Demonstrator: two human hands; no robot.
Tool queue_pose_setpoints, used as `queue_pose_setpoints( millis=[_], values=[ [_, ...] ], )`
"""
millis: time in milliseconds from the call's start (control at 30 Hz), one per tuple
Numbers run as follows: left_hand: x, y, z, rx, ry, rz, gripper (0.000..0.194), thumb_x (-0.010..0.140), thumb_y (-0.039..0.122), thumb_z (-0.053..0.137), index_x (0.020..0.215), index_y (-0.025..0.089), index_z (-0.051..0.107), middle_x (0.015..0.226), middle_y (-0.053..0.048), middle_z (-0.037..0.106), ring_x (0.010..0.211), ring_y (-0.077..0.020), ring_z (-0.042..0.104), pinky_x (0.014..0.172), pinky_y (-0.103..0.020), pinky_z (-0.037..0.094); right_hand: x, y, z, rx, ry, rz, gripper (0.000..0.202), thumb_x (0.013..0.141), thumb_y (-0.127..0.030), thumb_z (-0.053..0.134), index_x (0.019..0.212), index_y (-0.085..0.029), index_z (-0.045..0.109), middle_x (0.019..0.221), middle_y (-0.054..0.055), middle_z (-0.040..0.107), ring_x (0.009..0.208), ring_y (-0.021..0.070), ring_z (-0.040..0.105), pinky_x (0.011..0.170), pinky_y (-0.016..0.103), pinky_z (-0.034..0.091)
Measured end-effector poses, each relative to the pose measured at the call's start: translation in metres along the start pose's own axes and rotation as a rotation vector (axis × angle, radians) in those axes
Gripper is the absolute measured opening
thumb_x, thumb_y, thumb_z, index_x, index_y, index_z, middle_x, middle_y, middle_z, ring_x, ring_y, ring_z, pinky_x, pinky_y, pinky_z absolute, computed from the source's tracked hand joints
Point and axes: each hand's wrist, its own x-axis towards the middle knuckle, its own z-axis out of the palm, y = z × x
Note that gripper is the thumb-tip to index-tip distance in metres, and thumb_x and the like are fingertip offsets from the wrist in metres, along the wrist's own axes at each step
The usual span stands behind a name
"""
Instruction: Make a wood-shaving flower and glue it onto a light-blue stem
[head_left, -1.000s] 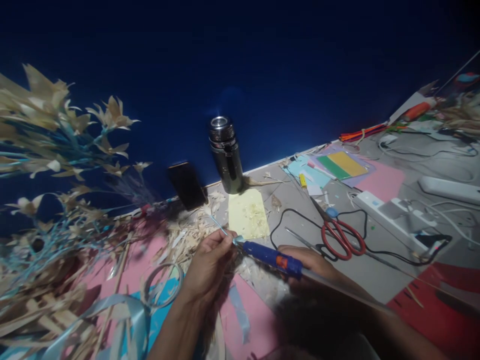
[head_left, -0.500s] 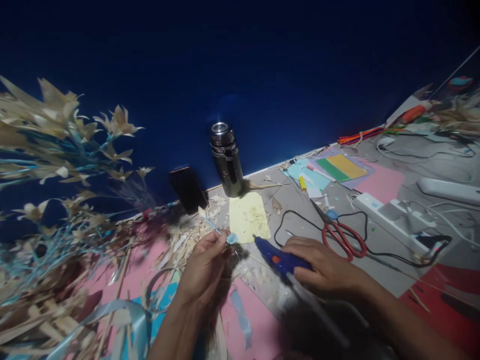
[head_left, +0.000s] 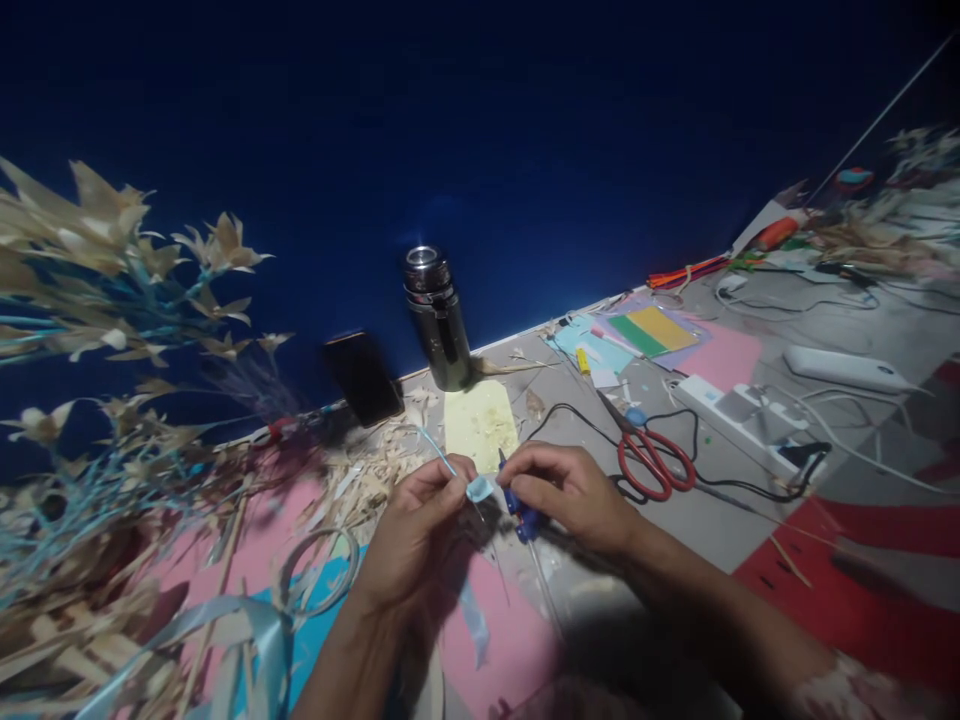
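My left hand [head_left: 427, 505] pinches a thin light-blue stem [head_left: 436, 448] between thumb and fingers. A short folded end of light-blue ribbon [head_left: 480, 488] shows at its fingertips, and a thin wire hangs below. My right hand [head_left: 574, 492] is just right of the ribbon, fingers curled and pinched together; whether anything is between them is hidden. Under its fingertips is a blue glue gun [head_left: 523, 520], tip pointing at a pale yellow sheet [head_left: 469, 425] with dried glue blobs. The clear glue stick [head_left: 544, 585] extends from its back.
A dark thermos [head_left: 441, 330] and a phone [head_left: 364, 378] stand against the blue wall. Red-handled scissors [head_left: 656, 463], a power strip [head_left: 739, 418] and cords lie right. Pale flowers on blue stems [head_left: 225, 245] fill the left, with a ribbon roll [head_left: 319, 572] and scraps below.
My right hand has shifted from gripping the glue gun's body to beside the ribbon. The glue gun has turned. My left hand still holds the stem, and the view has swung slightly right.
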Motion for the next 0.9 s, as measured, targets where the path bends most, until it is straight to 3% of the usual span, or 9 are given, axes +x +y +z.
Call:
queue_pose_setpoints(
  millis=[133,300,533,733,800,900],
  values=[
    [-0.003,-0.004,0.002,0.034,-0.038,0.013,0.021,0.073,0.031,0.084,0.075,0.015,0.072,0.073,-0.001,0.06,0.067,-0.0128,0.051,0.065,-0.024,0.042,0.003,-0.001,0.013,0.146,-0.022,0.08,0.024,0.087,-0.039,0.068,0.087,-0.015,0.071,0.072,0.001,0.063,0.062,0.0131,0.054,0.057,0.025,0.042],
    [-0.006,-0.009,0.0,0.111,0.0,0.015,0.019,0.075,0.03,0.082,0.074,0.015,0.071,0.074,-0.001,0.061,0.067,-0.0117,0.051,0.066,-0.023,0.041,-0.001,-0.003,0.017,0.097,0.03,0.105,0.018,0.083,-0.033,0.067,0.076,-0.015,0.068,0.064,-0.001,0.058,0.056,0.0114,0.048,0.052,0.023,0.037],
    [-0.007,-0.009,0.005,0.271,0.127,0.073,0.023,0.074,0.029,0.078,0.063,0.018,0.06,0.066,0.002,0.058,0.062,-0.0128,0.048,0.061,-0.025,0.038,-0.005,-0.005,0.028,-0.125,0.119,-0.053,0.015,0.085,-0.022,0.06,0.071,-0.017,0.06,0.067,-0.003,0.053,0.059,0.0106,0.044,0.054,0.023,0.033],
    [-0.01,-0.007,0.006,0.592,0.213,0.268,0.023,0.075,0.029,0.073,0.059,0.019,0.059,0.065,0.002,0.056,0.065,-0.0143,0.046,0.062,-0.025,0.036,-0.004,-0.003,0.028,-0.206,0.09,-0.102,0.015,0.085,-0.016,0.056,0.071,-0.018,0.056,0.064,-0.004,0.049,0.056,0.0104,0.043,0.053,0.022,0.033],
    [-0.011,-0.007,0.007,0.605,0.231,0.297,0.024,0.075,0.029,0.072,0.058,0.02,0.059,0.064,0.002,0.055,0.064,-0.0143,0.046,0.061,-0.026,0.035,-0.003,-0.002,0.027,-0.314,0.084,-0.203,0.016,0.087,-0.014,0.055,0.072,-0.018,0.056,0.066,-0.003,0.052,0.058,0.0116,0.045,0.055,0.024,0.035],
    [-0.01,-0.008,0.009,0.535,0.311,0.275,0.022,0.072,0.029,0.072,0.056,0.02,0.058,0.063,0.002,0.055,0.059,-0.0133,0.045,0.055,-0.025,0.033,-0.003,0.0,0.029,-0.683,0.118,-0.527,0.019,0.092,-0.014,0.053,0.075,-0.016,0.06,0.072,0.003,0.06,0.068,0.0172,0.051,0.063,0.03,0.038]
  ],
)
